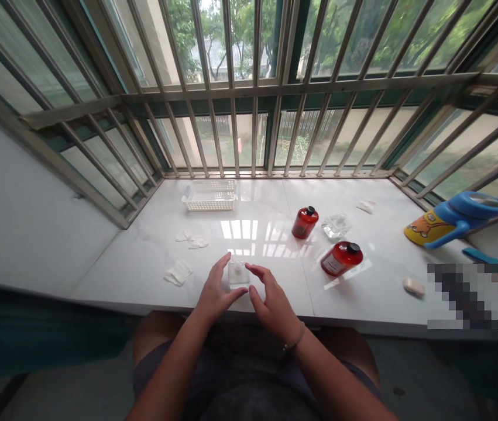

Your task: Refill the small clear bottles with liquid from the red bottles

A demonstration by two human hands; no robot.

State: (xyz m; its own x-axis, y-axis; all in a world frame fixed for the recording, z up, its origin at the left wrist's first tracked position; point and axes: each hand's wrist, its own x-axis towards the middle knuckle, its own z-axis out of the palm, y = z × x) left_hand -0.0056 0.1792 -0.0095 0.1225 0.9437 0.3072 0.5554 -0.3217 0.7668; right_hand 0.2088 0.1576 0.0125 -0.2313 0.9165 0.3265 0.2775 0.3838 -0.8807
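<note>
A small clear, square glass container [239, 273] stands near the front edge of the white glossy counter [266, 202]. My left hand [219, 290] is curved around its left side, thumb and fingers apart. On its right side my right hand [270, 295] is curved in the same way, with thumb and fingers spread. Neither hand visibly grips the container; whether the fingertips touch it is hard to tell. Crumpled white tissues [178, 272] lie to the left, with more white pieces [196, 241] behind them.
A white perforated basket [210, 202] sits at the back left. To the right are two red bottles [305, 223] [340, 259], another clear glass container [335, 227], a crumpled tissue [366, 205], a pinkish block [414, 286] and a blue-yellow flask [450, 219]. Window bars [255, 92] rise behind.
</note>
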